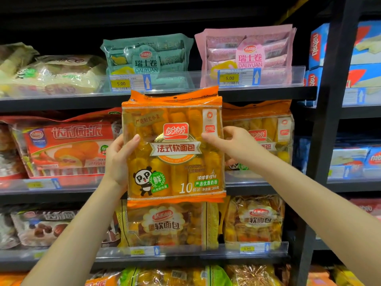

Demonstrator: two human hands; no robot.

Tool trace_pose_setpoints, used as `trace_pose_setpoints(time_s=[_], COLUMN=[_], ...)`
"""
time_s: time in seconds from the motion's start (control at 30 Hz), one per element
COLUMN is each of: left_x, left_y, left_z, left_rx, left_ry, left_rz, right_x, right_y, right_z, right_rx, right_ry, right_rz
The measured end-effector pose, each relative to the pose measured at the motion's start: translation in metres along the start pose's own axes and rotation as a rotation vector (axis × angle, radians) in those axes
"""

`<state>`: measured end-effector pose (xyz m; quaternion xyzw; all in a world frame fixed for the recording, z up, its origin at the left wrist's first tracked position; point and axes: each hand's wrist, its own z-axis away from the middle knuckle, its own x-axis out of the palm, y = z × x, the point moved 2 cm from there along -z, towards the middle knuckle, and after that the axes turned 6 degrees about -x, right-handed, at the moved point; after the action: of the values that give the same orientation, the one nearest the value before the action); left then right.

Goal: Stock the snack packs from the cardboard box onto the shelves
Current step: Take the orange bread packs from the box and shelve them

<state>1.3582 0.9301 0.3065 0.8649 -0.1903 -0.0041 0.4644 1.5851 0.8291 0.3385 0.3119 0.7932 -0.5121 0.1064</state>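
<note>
Orange bread pack (175,149) gripped upright at its sides by left hand (118,159) and right hand (231,141).

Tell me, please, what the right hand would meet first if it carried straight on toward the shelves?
Probably the matching orange pack already standing right behind the right hand; depth is unclear from one view.

Your two forearms come into the picture bare from the lower corners, with no sleeve edge showing anywhere along them. Your left hand (118,159) and right hand (233,141) wear no gloves, and no rings, watch or bracelet show on the fingers or wrists. Your nails are short and plain (only the thumbnails show clearly).
</note>
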Motion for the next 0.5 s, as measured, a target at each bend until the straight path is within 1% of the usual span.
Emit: trace_pose_setpoints(time_s=[0.1, 0.17, 0.33, 0.43, 0.5], left_x=[-0.002, -0.004, -0.004, -0.002, -0.002], left_y=[0.003, 0.004, 0.01, 0.011, 0.007], left_z=[-0.002, -0.006, -0.015, -0.016, -0.011], left_rx=[0.015, 0.014, 0.025, 0.054, 0.081], left_ry=[-0.027, -0.054, -0.116, -0.067, -0.024], left_rz=[0.005, -0.001, -0.102, -0.216, -0.276], right_x=[-0.001, -0.002, -0.007, -0.008, -0.006], right_y=[-0.007, -0.009, -0.017, -0.02, -0.021], right_z=[-0.002, -0.003, -0.009, -0.01, -0.011], right_rx=[-0.014, -0.041, -0.213, -0.311, -0.36], right_ry=[-0.025, 0.01, 0.203, 0.326, 0.374], right_rz=[0.027, 0.027, 0.053, 0.037, 0.005])
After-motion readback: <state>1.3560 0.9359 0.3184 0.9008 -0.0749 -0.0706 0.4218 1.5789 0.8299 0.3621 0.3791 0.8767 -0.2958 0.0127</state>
